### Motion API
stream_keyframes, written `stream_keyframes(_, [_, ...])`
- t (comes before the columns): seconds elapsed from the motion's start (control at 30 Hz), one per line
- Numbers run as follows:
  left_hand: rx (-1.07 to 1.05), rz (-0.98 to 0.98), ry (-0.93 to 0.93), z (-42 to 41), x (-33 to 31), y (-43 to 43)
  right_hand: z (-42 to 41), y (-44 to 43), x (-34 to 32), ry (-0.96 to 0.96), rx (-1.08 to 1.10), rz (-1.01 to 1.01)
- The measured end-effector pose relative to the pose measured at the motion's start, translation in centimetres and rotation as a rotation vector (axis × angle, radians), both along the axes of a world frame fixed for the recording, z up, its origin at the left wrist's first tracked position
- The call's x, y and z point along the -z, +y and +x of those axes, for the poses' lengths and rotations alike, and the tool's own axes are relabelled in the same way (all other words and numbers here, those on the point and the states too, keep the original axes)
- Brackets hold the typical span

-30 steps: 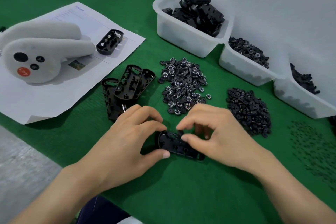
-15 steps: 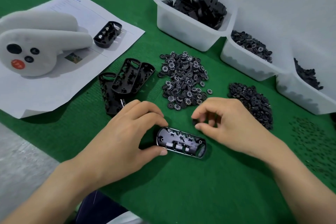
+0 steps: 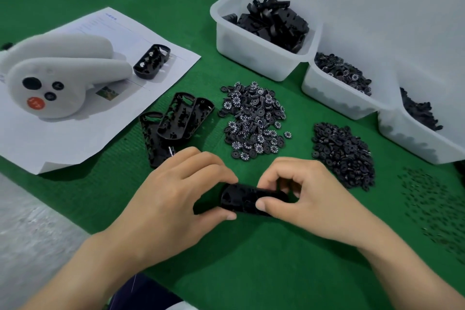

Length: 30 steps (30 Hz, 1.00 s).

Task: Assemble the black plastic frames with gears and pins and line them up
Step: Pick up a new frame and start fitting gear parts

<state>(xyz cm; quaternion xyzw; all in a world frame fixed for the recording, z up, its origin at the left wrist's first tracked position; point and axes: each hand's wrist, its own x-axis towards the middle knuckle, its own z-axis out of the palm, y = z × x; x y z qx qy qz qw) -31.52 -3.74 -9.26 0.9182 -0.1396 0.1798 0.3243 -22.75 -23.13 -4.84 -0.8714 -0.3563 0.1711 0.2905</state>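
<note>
A black plastic frame is held low over the green mat, turned so its closed back shows. My left hand grips its left end between thumb and fingers. My right hand pinches its right end, thumb on the near edge. Behind my left hand lie three more frames overlapping in a loose stack. A heap of numbered gears sits in the middle of the mat, a heap of plain black gears to its right, and small pins are scattered at the far right.
Three white bins stand at the back right: frames, gears, dark parts. A white foam controller shape and one frame rest on a paper sheet at left. A grey table edge borders the mat.
The frame lay open side up on the mat under my left hand; now both hands hold it and it is turned over. My right hand came back onto its right end.
</note>
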Motion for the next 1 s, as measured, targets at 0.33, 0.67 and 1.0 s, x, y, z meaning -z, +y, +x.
stream_keyframes(0.33, [-0.131, -0.089, -0.075, 0.2, -2.0, -0.2, 1.1, 0.6, -2.0, 0.404, 0.135, 0.233])
stream_keyframes(0.67, [-0.448, -0.106, -0.033, 0.6, -0.8, -0.1, 7.5, 8.9, -2.8, 0.627, 0.402, 0.574])
stream_keyframes(1.0, [-0.605, -0.050, 0.018, 1.1, 0.0, 2.0, 7.9, 7.8, -1.8, 0.473, 0.291, 0.392])
